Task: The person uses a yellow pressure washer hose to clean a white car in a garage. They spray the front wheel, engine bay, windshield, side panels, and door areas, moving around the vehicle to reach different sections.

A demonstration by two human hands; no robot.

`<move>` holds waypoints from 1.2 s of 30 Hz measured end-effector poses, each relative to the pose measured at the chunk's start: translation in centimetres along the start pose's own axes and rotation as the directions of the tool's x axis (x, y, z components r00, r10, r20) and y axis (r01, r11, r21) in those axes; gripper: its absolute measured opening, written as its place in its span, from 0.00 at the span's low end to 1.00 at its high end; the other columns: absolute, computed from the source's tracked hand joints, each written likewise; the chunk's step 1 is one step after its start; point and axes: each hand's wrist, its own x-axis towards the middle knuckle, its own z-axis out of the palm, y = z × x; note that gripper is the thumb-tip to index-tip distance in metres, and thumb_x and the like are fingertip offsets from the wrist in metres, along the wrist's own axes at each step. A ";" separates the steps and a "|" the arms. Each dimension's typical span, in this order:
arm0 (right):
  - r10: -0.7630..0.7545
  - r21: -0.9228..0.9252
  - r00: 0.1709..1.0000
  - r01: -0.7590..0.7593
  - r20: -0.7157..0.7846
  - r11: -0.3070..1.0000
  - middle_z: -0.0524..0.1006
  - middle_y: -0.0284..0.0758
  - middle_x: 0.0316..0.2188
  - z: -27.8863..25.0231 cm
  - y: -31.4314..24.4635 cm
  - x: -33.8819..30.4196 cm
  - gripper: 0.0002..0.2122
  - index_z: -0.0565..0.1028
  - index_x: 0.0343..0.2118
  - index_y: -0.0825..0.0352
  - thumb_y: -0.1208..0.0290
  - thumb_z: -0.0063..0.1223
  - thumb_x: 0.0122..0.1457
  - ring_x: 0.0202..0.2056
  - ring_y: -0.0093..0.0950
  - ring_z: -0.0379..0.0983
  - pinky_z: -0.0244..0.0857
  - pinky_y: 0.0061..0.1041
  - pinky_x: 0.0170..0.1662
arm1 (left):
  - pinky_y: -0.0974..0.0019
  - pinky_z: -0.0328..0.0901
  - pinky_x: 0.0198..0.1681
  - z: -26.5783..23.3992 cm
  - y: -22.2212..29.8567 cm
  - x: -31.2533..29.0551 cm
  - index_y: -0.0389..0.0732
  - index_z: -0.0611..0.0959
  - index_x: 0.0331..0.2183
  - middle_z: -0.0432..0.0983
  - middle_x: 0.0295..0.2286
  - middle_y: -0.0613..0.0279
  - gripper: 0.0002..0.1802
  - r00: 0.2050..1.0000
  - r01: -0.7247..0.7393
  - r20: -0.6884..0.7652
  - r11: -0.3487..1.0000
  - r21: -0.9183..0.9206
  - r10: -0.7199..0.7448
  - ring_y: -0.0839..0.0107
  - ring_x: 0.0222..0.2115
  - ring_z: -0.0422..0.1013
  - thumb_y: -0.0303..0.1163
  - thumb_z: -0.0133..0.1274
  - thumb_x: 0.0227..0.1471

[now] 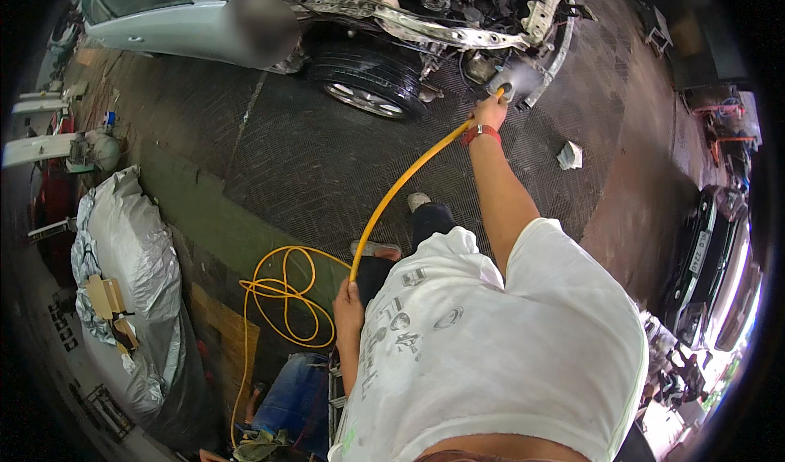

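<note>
Fingers of the right hand (488, 114), in the head view, are closed around the upper end of a yellow hose (394, 190), between 1 and 2 o'clock, just behind the dark nozzle (506, 91); fingers of the left hand (349, 293), at 7 o'clock, grip the same hose lower down. Pale haze at the nozzle suggests discharge under pressure; whether water or air cannot be told. Caution: a slackened right-hand grip could let the nozzle swing, and spray could rebound off the stripped car front end (458, 35) at 12 to 1 o'clock. Loose loops (282, 287) at 8 o'clock could kink or catch if the hose is pulled hard, and slack could trip a foot near the shoe (419, 201) by the centre. Materials: the hose is smooth, round and flexible, bowed in one long arc between the hands. The tyre (368, 68), near 12 o'clock, is black ribbed rubber on a spoked metal wheel (364, 100); the floor (327, 163) is dark with a fine textured pattern. Between 2 and 3 o'clock lies a crumpled pale scrap (570, 155); at 9 o'clock stands a bulky form under a wrinkled silver cover (139, 241); at 7 o'clock, a blue drum (294, 388).
</note>
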 end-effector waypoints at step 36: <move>-0.522 -0.546 0.528 0.827 0.670 0.136 0.81 0.53 0.49 37.0 -13.1 -35.0 0.19 0.80 0.53 0.65 0.62 0.49 0.64 0.54 0.51 0.77 0.69 0.44 0.59 | 0.73 0.52 0.26 -34.7 -12.3 10.1 0.37 0.79 0.59 0.58 0.22 0.75 0.30 0.955 -0.207 0.096 0.863 -0.461 0.280 0.82 0.22 0.55 0.51 0.43 0.73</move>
